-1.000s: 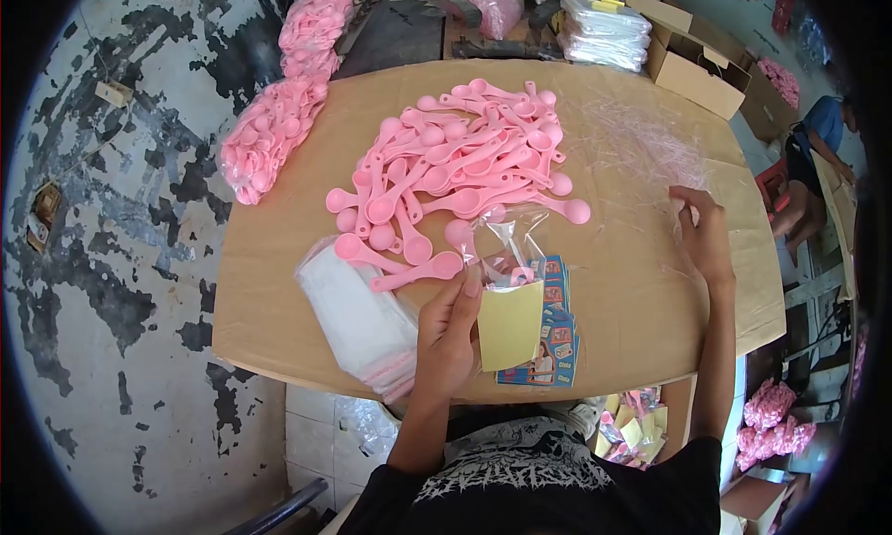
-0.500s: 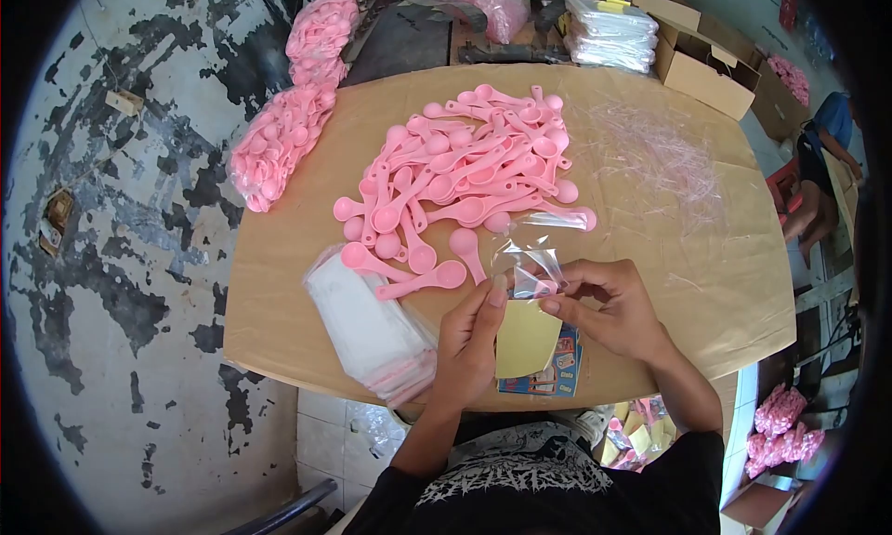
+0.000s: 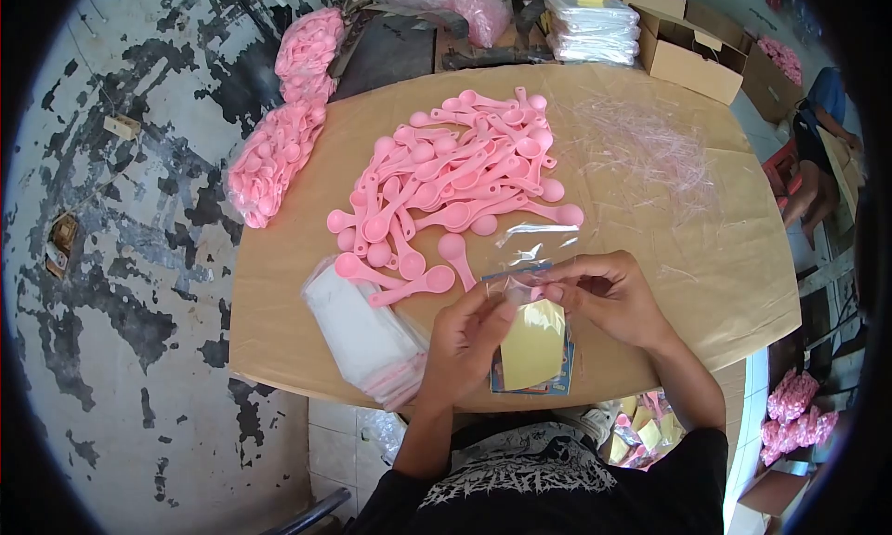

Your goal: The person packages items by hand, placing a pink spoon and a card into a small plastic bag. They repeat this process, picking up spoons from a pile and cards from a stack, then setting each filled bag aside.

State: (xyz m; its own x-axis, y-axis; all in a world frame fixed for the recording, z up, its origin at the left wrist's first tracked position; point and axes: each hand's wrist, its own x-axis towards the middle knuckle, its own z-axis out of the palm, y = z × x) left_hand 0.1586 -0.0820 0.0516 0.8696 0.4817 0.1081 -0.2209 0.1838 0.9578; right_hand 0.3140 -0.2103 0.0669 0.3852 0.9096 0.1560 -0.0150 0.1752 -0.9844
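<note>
My left hand (image 3: 472,338) and my right hand (image 3: 609,295) meet at the table's near edge, fingers closed on a clear plastic bag (image 3: 536,244). A yellow card (image 3: 532,351) shows in its lower part, and its upper end stands up shiny above my fingers. A bit of pink shows between my fingertips; its shape is hidden. Beneath lie blue printed cards (image 3: 567,377), mostly covered. Left of my left hand is a stack of flat clear bags (image 3: 362,326). Beyond my hands spreads a heap of pink measuring spoons (image 3: 455,168), with one spoon (image 3: 453,256) close to the held bag.
Thin clear plastic strips (image 3: 650,154) lie on the right of the brown-covered table (image 3: 743,284). Bagged pink spoons (image 3: 274,154) stand at the left edge. Behind are stacked clear packs (image 3: 593,33) and a cardboard box (image 3: 692,66). Another person (image 3: 818,154) sits far right.
My fingers have come closer together on the bag, and its upper end is spread wider. The yellow card now has a bright glare. The whole view has shifted slightly.
</note>
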